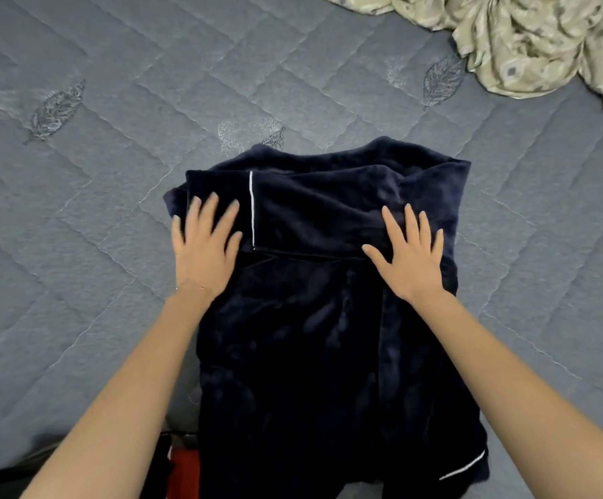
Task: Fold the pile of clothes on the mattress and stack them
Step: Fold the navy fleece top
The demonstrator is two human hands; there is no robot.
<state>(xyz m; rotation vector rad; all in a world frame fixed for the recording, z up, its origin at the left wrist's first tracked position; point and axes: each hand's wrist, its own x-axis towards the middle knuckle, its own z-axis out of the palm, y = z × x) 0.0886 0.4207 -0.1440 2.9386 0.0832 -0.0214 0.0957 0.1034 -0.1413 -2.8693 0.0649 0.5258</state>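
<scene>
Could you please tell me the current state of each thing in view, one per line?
Navy fleece garment: partly folded, lying flat on the mattress.
Left hand: open, flat, pressing the garment.
Right hand: open, flat, pressing the garment.
Beige patterned cloth: crumpled, unfolded.

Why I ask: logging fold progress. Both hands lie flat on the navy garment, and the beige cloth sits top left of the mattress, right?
One slip: the head view shows the beige cloth top right of the mattress, not top left. Left hand and right hand do lie flat on the navy garment.
</scene>
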